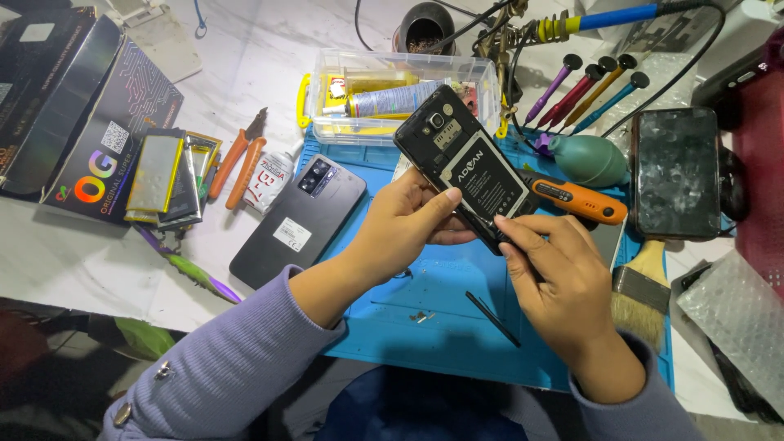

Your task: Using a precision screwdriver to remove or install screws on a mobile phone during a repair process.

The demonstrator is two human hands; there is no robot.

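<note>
Gripping an opened black phone (465,163) at centre frame, the left hand (404,224) clasps its side while the right hand (555,273) pinches at the battery's (488,181) lower edge. Below lies a blue mat (425,335); further up, an orange screwdriver (576,200) and a clear plastic box (392,94).

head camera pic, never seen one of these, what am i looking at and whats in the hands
The picture comes from a camera worn on a person's head, looking down at their own two bare hands over a workbench. The left hand holds a black phone with its back cover off, battery showing. The right hand touches the phone's lower edge with its fingertips. Under them lies a blue work mat with a thin black tool on it. Around it: a dark grey phone lying face down, orange-handled pliers, a clear plastic box, an orange electric screwdriver, a brush and a row of screwdrivers.
</note>
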